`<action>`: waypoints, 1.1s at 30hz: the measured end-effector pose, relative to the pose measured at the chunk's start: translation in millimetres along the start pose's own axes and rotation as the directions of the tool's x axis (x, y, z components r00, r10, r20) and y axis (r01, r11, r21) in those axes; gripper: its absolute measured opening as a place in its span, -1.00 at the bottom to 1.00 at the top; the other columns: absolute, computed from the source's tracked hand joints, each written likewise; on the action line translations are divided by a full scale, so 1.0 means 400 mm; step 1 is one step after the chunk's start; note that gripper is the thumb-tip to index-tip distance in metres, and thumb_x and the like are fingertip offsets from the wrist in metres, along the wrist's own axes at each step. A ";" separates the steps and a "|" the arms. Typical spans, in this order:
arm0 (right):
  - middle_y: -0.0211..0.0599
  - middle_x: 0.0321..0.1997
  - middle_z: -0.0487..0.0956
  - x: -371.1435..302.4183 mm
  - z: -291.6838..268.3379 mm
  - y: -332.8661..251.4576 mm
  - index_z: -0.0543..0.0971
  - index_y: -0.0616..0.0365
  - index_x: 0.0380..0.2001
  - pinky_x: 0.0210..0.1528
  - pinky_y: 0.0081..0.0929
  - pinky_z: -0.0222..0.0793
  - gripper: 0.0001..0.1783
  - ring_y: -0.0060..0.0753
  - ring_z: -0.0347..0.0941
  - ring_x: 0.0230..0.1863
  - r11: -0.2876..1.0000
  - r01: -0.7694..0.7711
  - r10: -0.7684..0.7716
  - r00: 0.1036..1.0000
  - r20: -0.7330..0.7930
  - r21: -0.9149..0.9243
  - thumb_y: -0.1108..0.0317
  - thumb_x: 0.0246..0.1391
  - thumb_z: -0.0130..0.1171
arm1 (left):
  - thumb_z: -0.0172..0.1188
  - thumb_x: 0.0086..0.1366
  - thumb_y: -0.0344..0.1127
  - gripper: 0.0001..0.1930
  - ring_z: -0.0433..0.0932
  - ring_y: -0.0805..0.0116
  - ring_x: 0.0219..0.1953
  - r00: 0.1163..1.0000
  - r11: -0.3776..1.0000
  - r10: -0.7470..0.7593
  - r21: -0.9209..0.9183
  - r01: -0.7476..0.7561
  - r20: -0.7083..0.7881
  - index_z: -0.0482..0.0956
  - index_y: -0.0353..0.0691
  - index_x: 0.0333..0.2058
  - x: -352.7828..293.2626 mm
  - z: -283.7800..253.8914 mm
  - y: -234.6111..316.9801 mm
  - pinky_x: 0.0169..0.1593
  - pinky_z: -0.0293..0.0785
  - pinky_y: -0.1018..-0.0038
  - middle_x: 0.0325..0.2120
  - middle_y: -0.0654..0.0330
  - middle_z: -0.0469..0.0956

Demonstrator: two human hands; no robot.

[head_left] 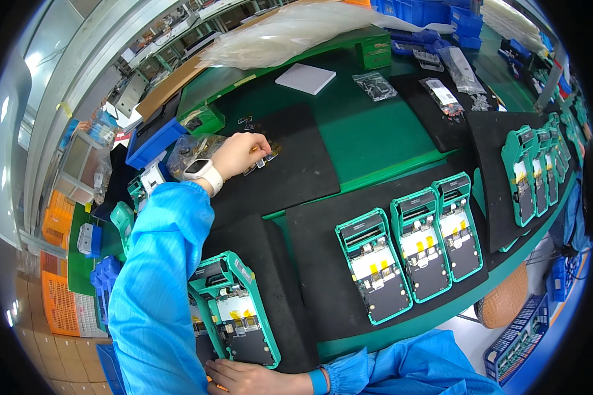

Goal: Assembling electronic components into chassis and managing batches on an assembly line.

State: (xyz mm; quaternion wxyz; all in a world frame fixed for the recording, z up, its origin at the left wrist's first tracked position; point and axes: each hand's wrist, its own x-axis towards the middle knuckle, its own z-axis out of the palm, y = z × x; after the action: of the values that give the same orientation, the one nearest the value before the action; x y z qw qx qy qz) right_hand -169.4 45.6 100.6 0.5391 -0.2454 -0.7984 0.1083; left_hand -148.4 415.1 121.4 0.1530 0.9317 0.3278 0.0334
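My left hand [240, 155], with a white watch [204, 172] on its wrist, reaches over the dark mat at the upper left. Its fingers are pinched at a scatter of small dark and yellowish parts [270, 157]; what lies between them is too small to name. At the lower edge, my right hand [254, 380] is curled at the bottom end of a green device housing [265, 316]. Bits of orange show by its fingers, but what they hold is hidden. That housing has circuit boards and yellow tabs inside, and another housing [201, 329] shows partly beside it.
Three similar housings [418, 253] lie side by side on the middle mat. More stand in a row [524, 178] at the right. Small bagged parts [375, 85], a white pad [306, 79] and a blue bin [155, 141] lie farther off. A blue crate [517, 339] stands below right.
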 end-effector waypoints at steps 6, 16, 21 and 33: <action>-0.14 -0.25 0.61 -0.012 0.010 0.001 0.59 0.26 -0.39 0.05 -0.38 0.40 -0.79 -0.20 0.53 -0.11 1.000 0.003 -0.003 0.998 0.060 -0.002 0.33 -0.04 0.13 | 0.38 0.10 -0.27 -0.82 0.65 0.22 -0.41 0.999 0.995 -0.005 0.098 0.008 -0.036 0.64 -0.21 -0.36 0.051 0.040 -0.017 -0.28 0.52 0.35 -0.50 0.09 0.65; -0.09 -0.22 0.62 -0.010 -0.006 -0.002 0.57 0.24 -0.40 -0.01 -0.41 0.45 -0.86 -0.19 0.55 -0.10 1.000 -0.027 0.027 0.995 0.095 -0.009 0.38 0.03 0.14 | 0.43 0.09 -0.24 -0.80 0.65 0.28 -0.46 0.999 0.998 -0.034 -0.049 0.035 0.022 0.65 -0.24 -0.43 0.053 0.037 -0.025 -0.32 0.54 0.39 -0.52 0.11 0.65; -0.14 -0.22 0.62 0.014 -0.012 -0.010 0.57 0.20 -0.39 0.06 -0.41 0.45 -0.84 -0.24 0.56 -0.07 0.996 -0.067 0.064 0.997 0.043 0.065 0.33 0.03 0.17 | 0.38 0.15 -0.27 -0.78 0.64 0.31 -0.44 0.994 0.995 -0.029 -0.093 0.019 -0.103 0.67 -0.30 -0.31 -0.035 -0.040 0.017 -0.28 0.53 0.44 -0.47 0.09 0.67; -0.26 -0.24 0.69 0.014 -0.035 -0.009 0.63 0.25 -0.28 -0.12 -0.42 0.56 -0.74 -0.29 0.65 -0.17 0.952 -0.153 0.143 0.988 0.056 0.266 0.36 -0.06 0.39 | 0.25 0.30 -0.33 -0.83 0.52 0.53 -0.26 0.950 0.577 -0.255 -0.817 0.000 -0.180 0.64 -0.33 -0.23 -0.696 -0.205 0.249 -0.16 0.47 0.53 -0.31 0.26 0.60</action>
State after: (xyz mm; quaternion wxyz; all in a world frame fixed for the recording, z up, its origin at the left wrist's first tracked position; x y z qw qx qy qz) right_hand -159.3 44.1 112.5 0.5435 -0.2269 -0.7651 0.2603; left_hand -320.0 190.4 240.5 0.5138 0.7187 0.3615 0.2978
